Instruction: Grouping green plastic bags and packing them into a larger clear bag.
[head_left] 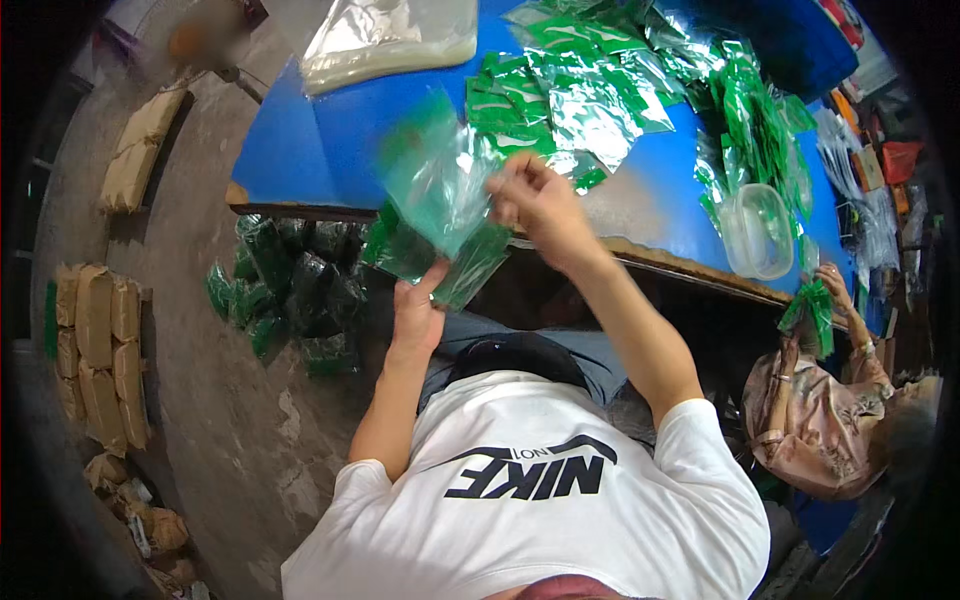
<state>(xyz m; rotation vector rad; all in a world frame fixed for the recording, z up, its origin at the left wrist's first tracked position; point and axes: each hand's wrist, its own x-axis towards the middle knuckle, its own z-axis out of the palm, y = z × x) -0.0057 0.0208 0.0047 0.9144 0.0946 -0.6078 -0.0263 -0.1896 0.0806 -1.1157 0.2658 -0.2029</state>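
My left hand (420,308) grips a few flat green packets (402,243) together with a clear plastic bag (440,190) from below, just off the table's front edge. The bag stands up from the fingers, its upper part smeared by motion. At its right edge my right hand (540,208) has its fingers closed in a pinch; exactly what lies between the fingertips is hidden. Beyond both hands, a loose heap of shiny green packets (600,105) spreads over the blue tabletop (320,150).
A stack of clear bags (390,45) lies at the far left of the table. To the right stand a clear plastic tub (757,232) and more piled packets (752,130). Filled green packages (290,285) sit below the table. A co-worker (825,415) handles green packets at right.
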